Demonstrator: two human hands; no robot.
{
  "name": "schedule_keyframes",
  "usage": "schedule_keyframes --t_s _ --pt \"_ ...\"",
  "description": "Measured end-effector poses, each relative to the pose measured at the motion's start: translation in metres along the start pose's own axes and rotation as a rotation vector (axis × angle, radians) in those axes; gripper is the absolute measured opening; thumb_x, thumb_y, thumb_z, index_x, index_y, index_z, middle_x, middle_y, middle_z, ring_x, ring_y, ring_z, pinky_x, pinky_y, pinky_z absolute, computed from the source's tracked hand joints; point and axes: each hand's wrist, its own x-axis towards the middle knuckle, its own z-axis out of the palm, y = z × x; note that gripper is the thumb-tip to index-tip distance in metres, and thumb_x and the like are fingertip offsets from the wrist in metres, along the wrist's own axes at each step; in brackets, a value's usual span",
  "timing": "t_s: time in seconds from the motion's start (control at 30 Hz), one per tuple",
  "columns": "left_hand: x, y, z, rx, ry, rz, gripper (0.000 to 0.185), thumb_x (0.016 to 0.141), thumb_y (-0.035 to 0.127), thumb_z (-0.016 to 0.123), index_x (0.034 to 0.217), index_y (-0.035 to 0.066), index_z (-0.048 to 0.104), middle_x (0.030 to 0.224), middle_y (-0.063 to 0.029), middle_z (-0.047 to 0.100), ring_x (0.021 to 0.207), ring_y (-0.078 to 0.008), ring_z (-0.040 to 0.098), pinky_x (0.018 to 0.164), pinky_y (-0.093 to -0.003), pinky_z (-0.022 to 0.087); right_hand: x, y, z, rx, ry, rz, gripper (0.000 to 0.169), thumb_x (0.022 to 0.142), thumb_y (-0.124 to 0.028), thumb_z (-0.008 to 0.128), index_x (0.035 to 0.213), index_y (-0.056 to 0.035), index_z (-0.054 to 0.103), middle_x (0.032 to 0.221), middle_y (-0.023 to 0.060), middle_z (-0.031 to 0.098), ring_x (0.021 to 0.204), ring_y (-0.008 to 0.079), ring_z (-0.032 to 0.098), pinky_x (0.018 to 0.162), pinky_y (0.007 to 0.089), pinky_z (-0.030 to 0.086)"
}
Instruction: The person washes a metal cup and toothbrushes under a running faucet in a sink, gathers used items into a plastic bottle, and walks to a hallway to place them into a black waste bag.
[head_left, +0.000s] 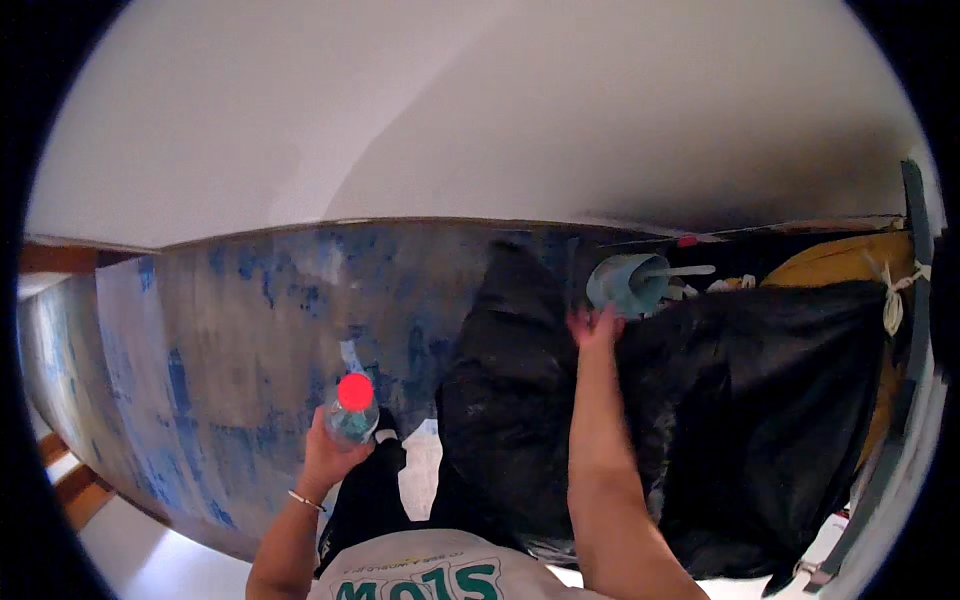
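My left hand (335, 455) is wrapped around a clear plastic bottle (352, 421) with a red cap (355, 391). The bottle is upright, its cap towards me. My right hand (598, 327) is stretched forward, its fingertips at the lower edge of a pale blue plastic container (621, 285). This container lies tilted with its mouth to the right, and a pale stick-like piece (691, 271) juts out past its rim. Whether my fingers grip it or only touch it is unclear. Below and right of it spreads a large black plastic sheet or bag (735, 405).
A plain pale wall (420, 135) rises beyond the blotchy blue-grey floor (247, 337). Yellow-brown material (840, 259) shows behind the black plastic at right. White cord (892, 304) is tied near a grey metal bar (889, 457). A pale piece (420, 472) lies between my legs.
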Motion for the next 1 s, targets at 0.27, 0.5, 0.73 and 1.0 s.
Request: schedule_keyframes --t_s 0.27,0.5,0.73,1.0 --pt "0.094 0.047 0.121 0.175 -0.176 0.125 0.065 0.056 0.015 0.075 0.113 0.005 0.045 0.108 -0.0132 0.055 0.101 -0.0267 0.054 0.087 -0.0372 0.042 -0.01 -0.047 -0.166 -1.646 -0.603 -0.564 0.072 0.073 -0.006 0.064 0.136 -0.0109 0.029 0.131 0.0103 0.043 0.116 0.0282 0.045 0.097 0.0362 0.035" --pt "0.202 0.101 0.222 0.638 -0.299 0.595 0.063 0.056 0.015 0.072 0.114 0.008 0.046 0.11 -0.0135 0.053 0.102 -0.0341 0.049 0.088 -0.0416 0.04 -0.066 -0.1 -0.056 -0.571 -0.914 -0.209 0.055 0.086 -0.023 0.05 0.136 -0.0148 0.029 0.133 0.0142 0.039 0.121 0.0289 0.041 0.099 0.0408 0.035" --pt "0.253 0.102 0.267 0.734 -0.279 0.657 0.063 0.057 0.012 0.07 0.115 0.013 0.045 0.11 -0.0099 0.051 0.106 -0.032 0.047 0.086 -0.044 0.04 -0.005 -0.114 0.013 -0.913 -0.269 -1.084 0.036 0.092 -0.028 0.041 0.124 -0.0112 0.044 0.113 0.0125 0.053 0.109 0.0234 0.048 0.091 0.0347 0.041" --pt "0.276 0.12 0.258 0.942 -0.371 0.748 0.07 0.054 0.012 0.072 0.118 0.011 0.044 0.116 -0.0121 0.047 0.108 -0.0333 0.044 0.087 -0.0462 0.039 -0.019 -0.103 0.05 -1.202 -0.298 -0.604 0.02 0.086 -0.019 0.054 0.094 -0.0019 0.059 0.076 0.0064 0.06 0.066 0.0116 0.056 0.057 0.0247 0.042"
